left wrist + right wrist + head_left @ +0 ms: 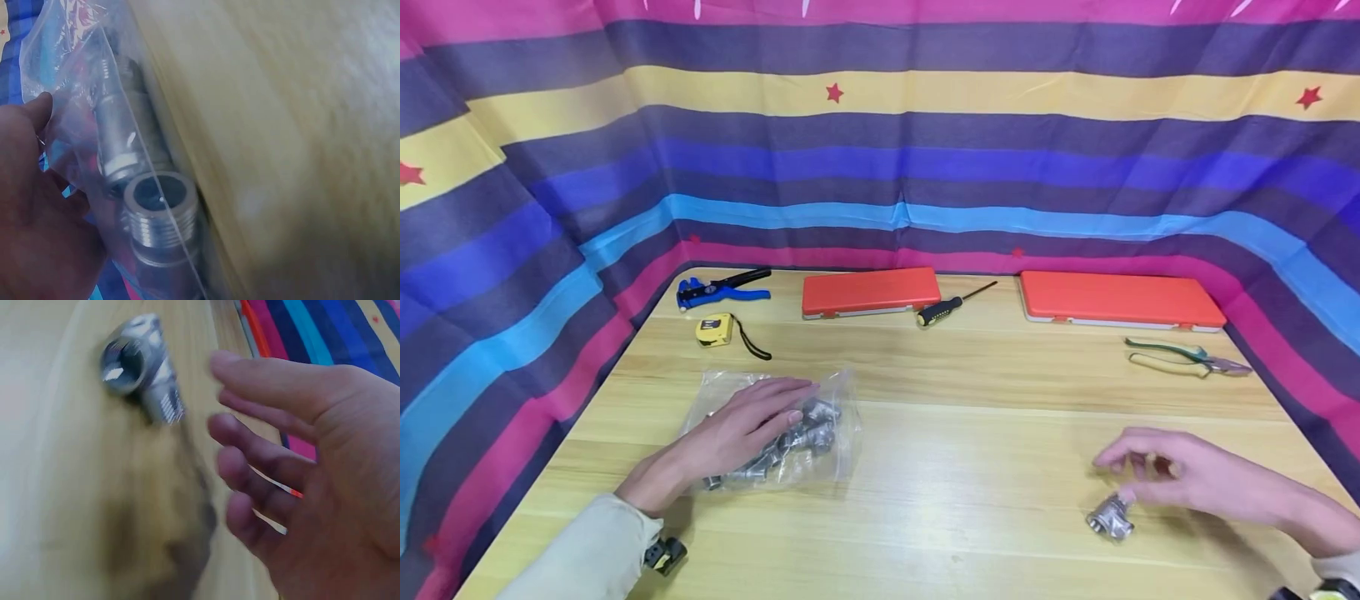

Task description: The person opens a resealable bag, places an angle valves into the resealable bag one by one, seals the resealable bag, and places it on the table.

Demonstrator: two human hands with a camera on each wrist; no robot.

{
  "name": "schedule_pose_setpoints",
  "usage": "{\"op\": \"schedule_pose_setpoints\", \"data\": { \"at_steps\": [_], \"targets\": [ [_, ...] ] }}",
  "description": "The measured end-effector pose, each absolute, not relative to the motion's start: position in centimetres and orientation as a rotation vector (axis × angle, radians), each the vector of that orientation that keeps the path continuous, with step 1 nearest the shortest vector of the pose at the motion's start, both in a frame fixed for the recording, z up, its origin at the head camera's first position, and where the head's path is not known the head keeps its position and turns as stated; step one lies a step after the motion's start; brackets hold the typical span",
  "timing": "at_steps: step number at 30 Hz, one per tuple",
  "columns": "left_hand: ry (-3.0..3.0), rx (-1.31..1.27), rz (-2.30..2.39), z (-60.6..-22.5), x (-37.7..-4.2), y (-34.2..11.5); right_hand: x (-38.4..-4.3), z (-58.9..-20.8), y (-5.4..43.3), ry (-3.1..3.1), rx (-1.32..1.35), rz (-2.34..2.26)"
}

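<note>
The fingers (269,450) of the right hand (1187,475) are softly bent and rather wide from each other, and they hold nothing. In the right wrist view there is a gap between them and the single metal fitting (1111,518), although in the head view the thumb seems very near it; touching I cannot confirm. The fingers of the left hand (745,425) lie almost straight over the clear bag (844,454), at the left of the frame. I suppose this hand is laid there to keep the bag steady.

The single fitting lies on the table (962,467), lower right of the frame, apart from the bag, perhaps so that the right hand can easily reach it. The tools, such as the wire stripper (718,293) at upper left and the pliers (1225,365) at right, are probably put along the back and side for leaving the middle free.

As for its look, the fitting is silvery and shiny, with a wide round mouth and what seems a threaded stub. The fittings inside the bag (161,219) are similarly grey, and one shows a clear screw thread below its ring.
</note>
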State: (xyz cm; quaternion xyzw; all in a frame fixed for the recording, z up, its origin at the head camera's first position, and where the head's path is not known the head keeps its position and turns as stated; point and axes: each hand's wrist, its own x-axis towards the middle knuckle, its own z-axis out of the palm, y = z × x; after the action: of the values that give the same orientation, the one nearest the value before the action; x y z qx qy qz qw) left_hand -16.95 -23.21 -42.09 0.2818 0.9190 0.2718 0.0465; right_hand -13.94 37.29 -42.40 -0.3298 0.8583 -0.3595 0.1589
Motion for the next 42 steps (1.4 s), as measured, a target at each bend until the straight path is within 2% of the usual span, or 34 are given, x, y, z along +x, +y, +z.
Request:
{"op": "schedule_pose_setpoints", "data": {
  "at_steps": [5, 17, 22, 31, 36, 42],
  "targets": [
    [2.8, 0.852, 0.822, -42.3, -17.1, -23.2, -12.8, -43.8, 39.0, 2.229, -1.014, -1.155],
    [2.803, 0.856, 0.826, -42.1, -17.0, -23.4, -13.6, -44.1, 36.4, 2.505, -0.938, -1.039],
    [2.808, 0.879, 0.827, -42.2, -17.0, -23.5, -15.9, -43.2, 31.4, 2.595, -0.946, -1.039],
    [2.799, 0.855, 0.845, -42.3, -16.8, -23.6, -19.8, -42.6, 18.5, 2.563, -0.842, -1.114],
    [2.799, 0.857, 0.844, -42.4, -16.8, -23.6, -20.6, -43.2, 12.5, 2.527, -0.897, -1.111],
    [2.8, 0.836, 0.84, -42.3, -16.7, -23.5, -20.8, -44.0, 8.1, 2.509, -0.963, -1.087]
  ]
}}
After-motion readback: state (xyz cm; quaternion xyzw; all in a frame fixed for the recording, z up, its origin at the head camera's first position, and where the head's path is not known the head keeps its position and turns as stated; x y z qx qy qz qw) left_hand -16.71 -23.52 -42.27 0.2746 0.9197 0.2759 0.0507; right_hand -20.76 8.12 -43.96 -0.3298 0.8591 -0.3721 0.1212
